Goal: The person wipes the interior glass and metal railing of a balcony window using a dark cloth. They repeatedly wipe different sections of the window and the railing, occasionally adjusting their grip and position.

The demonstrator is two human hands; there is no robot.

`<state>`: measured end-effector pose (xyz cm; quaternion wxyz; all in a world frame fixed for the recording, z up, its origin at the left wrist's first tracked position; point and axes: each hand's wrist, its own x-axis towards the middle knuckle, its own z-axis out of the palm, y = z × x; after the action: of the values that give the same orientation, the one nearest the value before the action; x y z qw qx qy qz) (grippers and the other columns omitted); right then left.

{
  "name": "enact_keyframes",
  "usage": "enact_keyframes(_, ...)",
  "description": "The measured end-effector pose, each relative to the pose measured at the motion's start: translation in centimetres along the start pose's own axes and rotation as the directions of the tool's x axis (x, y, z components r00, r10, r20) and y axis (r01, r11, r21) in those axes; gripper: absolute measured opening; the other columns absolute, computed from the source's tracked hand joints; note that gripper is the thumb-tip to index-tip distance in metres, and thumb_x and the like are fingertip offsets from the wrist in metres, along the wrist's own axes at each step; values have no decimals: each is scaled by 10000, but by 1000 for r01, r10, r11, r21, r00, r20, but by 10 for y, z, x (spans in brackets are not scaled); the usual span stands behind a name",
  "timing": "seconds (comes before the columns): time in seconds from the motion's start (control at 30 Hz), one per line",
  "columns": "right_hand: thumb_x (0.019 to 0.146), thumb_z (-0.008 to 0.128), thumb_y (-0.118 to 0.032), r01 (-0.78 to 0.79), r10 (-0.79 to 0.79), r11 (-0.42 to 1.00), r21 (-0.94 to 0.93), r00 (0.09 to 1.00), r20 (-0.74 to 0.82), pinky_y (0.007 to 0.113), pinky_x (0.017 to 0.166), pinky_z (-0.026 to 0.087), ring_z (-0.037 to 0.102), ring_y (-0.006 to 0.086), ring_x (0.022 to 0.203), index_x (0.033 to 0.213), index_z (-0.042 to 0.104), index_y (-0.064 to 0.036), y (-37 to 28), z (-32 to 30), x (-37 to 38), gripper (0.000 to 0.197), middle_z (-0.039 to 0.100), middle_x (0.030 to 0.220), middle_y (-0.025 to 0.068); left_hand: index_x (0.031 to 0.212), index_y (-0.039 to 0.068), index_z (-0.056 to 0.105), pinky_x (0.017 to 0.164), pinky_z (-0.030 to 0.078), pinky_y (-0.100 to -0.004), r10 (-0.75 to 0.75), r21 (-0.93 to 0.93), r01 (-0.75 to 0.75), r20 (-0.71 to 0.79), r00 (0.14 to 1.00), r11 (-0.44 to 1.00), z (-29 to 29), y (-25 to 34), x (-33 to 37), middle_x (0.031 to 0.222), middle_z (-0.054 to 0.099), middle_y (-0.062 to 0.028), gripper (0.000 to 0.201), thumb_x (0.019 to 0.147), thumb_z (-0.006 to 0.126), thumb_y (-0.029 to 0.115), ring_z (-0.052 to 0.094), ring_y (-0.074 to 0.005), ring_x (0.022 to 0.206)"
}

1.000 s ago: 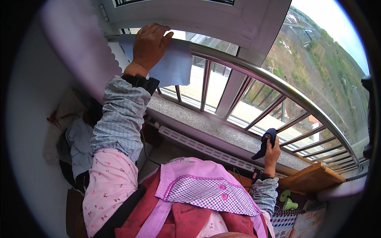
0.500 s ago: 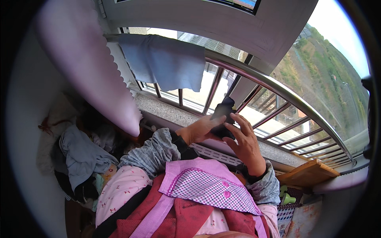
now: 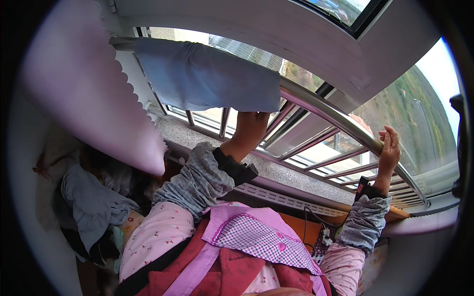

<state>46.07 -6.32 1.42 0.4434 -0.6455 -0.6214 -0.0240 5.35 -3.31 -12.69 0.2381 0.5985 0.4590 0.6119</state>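
Observation:
A grey-blue cloth [image 3: 207,79] hangs over the metal railing [image 3: 326,109] in front of the window. My left hand [image 3: 254,123] reaches up to the cloth's lower right corner; the fingers go behind it and are hidden, so their grip does not show. Farther right, my right hand [image 3: 389,150] is raised beside the top rail, fingers pointing up and slightly bent, with nothing visible in them. Whether it touches the rail is unclear. Both forearms wear grey sleeves with black bands at the wrists.
A pink scalloped curtain [image 3: 94,89] hangs at the left, above a heap of clothes [image 3: 96,202]. Below the railing runs a speckled stone sill [image 3: 192,140], with a white slotted panel [image 3: 276,196] under it. The white window frame [image 3: 316,49] spans the top.
My hands have come apart: the left rose to the cloth, the right moved out to the right rail. The dark item between them is out of sight. The cloth now reaches farther right.

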Motion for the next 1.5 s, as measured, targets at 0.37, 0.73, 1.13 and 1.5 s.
enact_keyframes(0.37,1048,490,-224,4,-15,985,-173,998,-63,273,746,498,627,107,801,1188,674,-149,-8,1,-8,243,710,907,7,1218,56,669,914,512,-367,127,47,-140,218,968,989,5,-90,-22,1185,683,-97,311,928,672,169,650,-297,1059)
enact_keyframes(0.73,1051,479,-256,96,-128,967,-236,984,-122,330,777,523,708,199,878,1193,667,-186,-9,6,-11,246,741,943,18,1360,91,584,1063,442,-415,293,470,-398,282,914,788,8,-53,50,1389,583,-103,411,949,597,96,558,-318,1257)
enact_keyframes(1.13,1049,455,-239,113,-158,955,-273,976,-150,348,762,527,713,227,881,1185,663,-185,-16,8,-14,254,738,926,16,1340,91,580,1122,422,-409,293,508,-577,533,794,640,-9,-118,-67,1429,543,-103,498,858,575,-36,514,-317,1319)
enact_keyframes(1.5,1046,475,-234,146,-206,949,-278,958,-199,355,752,528,715,231,836,1154,675,-180,-15,10,-14,234,743,892,11,1166,-5,580,711,622,-322,-698,-216,921,602,388,325,-2,-45,-107,997,668,-82,270,996,593,204,704,-163,831)
